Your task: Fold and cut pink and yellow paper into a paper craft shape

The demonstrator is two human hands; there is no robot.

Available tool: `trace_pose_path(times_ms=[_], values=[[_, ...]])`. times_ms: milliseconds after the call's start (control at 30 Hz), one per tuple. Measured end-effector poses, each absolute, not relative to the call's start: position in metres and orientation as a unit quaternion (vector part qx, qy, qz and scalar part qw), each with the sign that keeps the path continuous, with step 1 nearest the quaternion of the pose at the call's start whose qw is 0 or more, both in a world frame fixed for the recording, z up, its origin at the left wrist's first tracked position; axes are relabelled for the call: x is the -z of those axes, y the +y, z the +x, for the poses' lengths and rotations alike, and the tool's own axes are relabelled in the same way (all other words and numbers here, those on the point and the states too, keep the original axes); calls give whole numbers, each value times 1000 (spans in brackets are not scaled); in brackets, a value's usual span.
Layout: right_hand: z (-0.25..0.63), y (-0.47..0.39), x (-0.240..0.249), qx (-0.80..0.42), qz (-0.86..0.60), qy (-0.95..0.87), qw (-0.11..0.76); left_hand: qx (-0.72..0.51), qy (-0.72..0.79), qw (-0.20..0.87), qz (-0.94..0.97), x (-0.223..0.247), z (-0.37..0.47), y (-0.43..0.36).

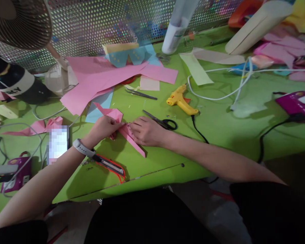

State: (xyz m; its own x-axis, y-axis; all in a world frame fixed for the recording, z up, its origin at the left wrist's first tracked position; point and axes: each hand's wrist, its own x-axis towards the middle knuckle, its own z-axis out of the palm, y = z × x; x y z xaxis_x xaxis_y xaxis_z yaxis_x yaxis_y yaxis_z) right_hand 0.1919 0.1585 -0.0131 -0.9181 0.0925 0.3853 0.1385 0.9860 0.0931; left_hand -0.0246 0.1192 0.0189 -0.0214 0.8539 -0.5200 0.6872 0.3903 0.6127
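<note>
Between my hands is a folded piece of pink paper [133,142], with a long narrow strip running toward me and a pointed part on the far left. My left hand [106,128] pinches it near its middle, fingers closed. My right hand [147,131] is closed at the paper's right side, its fingertips close to the left thumb. Black-handled scissors [170,124] lie partly behind my right hand. A box cutter [110,165] with a red edge rests below my left wrist. Tweezers [142,94] and a yellow glue gun [182,101] lie beyond my hands.
Pink sheets [91,81] and blue paper pieces [99,108] spread behind. Another folded pink paper [33,128] and a phone [58,144] lie left. A fan [20,23] and a dark bottle [20,84] stand back left. White cable [216,98] and a purple device [297,105] are right.
</note>
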Motion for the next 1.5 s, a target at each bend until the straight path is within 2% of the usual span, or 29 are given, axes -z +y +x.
trace_pose_path(times_ms=[400, 533, 633, 700, 767, 867, 1000, 1500], values=[[199, 158, 15, 40, -87, -977, 192, -71, 707, 461, 531, -28, -23, 128], [206, 157, 3, -17, -114, -979, 170, -79, 703, 457, 540, -27, -24, 127], [201, 162, -15, -139, -252, -949, 126, -80, 698, 448, 553, -24, -26, 127], [189, 171, -25, -281, -366, -885, 59, -78, 697, 443, 558, -22, -27, 127], [174, 183, -32, -453, -416, -787, -44, -73, 701, 446, 552, -22, -27, 128], [157, 199, -34, -558, -444, -690, -126, -64, 707, 455, 537, -25, -24, 130], [152, 209, -34, -576, -455, -661, -156, -43, 708, 461, 533, -34, -20, 134], [152, 209, -41, -562, -449, -673, -171, -12, 741, 469, 480, -45, -25, 129]])
